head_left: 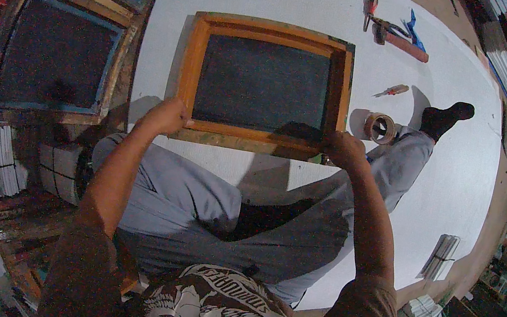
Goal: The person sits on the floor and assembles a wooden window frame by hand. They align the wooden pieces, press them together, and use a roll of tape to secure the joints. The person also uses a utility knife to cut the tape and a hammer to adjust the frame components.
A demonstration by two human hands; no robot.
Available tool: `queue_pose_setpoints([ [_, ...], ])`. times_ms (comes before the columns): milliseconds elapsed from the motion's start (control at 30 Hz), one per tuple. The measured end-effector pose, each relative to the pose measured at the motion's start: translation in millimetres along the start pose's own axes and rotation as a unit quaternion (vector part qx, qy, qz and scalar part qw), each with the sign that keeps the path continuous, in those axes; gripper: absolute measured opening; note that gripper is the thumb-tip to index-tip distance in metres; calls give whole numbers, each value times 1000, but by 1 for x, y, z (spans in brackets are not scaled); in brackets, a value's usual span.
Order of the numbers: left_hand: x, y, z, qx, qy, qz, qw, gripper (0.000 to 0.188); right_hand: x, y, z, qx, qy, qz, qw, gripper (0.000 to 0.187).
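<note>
A wooden screen frame [189,73] with dark mesh [264,85] stretched inside it is in front of me, over a white sheet. My left hand [171,117] is closed round its near left corner, the thumb on the near rail. At the near right corner my right hand [343,148] grips the frame too, its fingers in shadow. Just right of the frame, a roll of brown tape [371,126] rests by my leg. Beyond the tape lies a small screwdriver [395,90].
I sit with folded legs on the white sheet [453,182]. Pliers [388,26], a red-handled screwdriver [372,7] and a blue-handled tool [412,25] lie far right. Another framed dark screen [59,57] stands left. Tied paper bundles [440,257] lie around.
</note>
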State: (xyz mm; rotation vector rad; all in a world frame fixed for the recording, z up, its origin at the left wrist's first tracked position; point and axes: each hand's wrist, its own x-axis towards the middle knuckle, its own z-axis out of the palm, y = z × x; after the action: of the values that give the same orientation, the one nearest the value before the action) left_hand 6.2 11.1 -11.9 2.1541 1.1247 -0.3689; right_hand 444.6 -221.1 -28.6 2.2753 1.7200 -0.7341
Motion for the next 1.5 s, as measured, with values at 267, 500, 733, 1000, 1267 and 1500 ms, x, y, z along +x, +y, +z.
queue_pose_setpoints([
  [267, 5, 10, -7, 62, -73, -33, 995, 32, 4, -3, 0, -25, -20, 20, 999, 28],
  [500, 5, -1, 4, 115, -27, 43, 992, 33, 5, -8, -8, -37, -68, 26, 997, 29],
  [733, 0, 16, -15, 196, -43, 53, 978, 39, -11, 16, -7, 71, -51, -18, 996, 32],
  [1000, -37, 33, -14, 165, 90, 156, 970, 61, -62, -34, -61, 52, 61, -124, 989, 61],
  [1267, -34, 18, 32, 172, 26, 168, 970, 61, -49, -25, 11, -128, 178, -193, 956, 62],
  [1500, -34, 41, 2, 134, 8, 70, 989, 53, -41, -27, 0, -58, 171, -147, 973, 42],
])
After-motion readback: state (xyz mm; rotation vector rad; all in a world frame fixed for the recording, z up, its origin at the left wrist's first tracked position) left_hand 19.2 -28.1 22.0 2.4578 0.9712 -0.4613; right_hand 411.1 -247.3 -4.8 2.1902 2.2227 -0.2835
